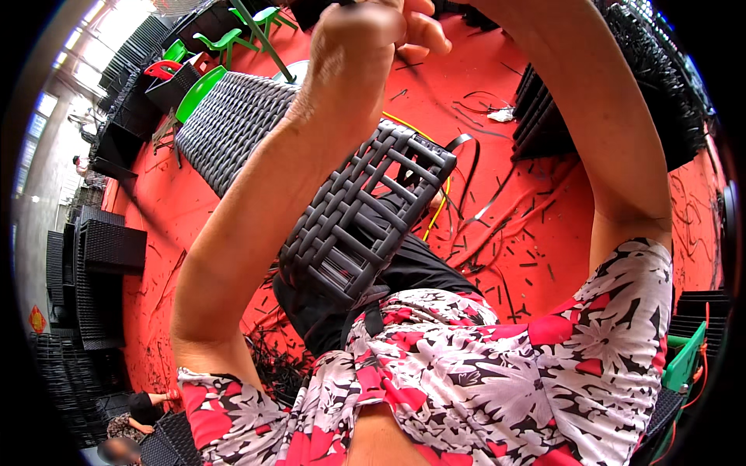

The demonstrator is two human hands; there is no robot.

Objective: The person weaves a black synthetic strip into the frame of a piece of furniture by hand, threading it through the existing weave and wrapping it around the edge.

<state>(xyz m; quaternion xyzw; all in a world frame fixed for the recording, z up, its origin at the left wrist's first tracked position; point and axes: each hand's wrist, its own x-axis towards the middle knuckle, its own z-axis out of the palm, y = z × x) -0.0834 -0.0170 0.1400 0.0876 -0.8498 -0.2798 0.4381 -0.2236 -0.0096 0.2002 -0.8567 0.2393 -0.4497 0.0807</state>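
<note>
My left hand [365,35] is raised at the top edge of the head view, its fingers curled. The edge cuts part of it off and a blur covers the rest, so what it holds, if anything, cannot be made out. My right forearm [571,70] reaches up and leaves the picture at the top; its hand is out of sight. Below my left forearm, a dark grey woven wicker furniture piece [330,213] rests over my lap. Its left part is tightly woven, while the near right end shows open gaps between bars. A loose black strip [470,167] curls beside its right corner.
Black strip offcuts [528,264] litter the red floor [474,78]. Green chairs [221,43] and a green round seat [200,92] are at the far left. Stacked black wicker furniture [113,245] lines both sides. A yellow cord [443,206] runs behind the piece. Another person [128,427] sits lower left.
</note>
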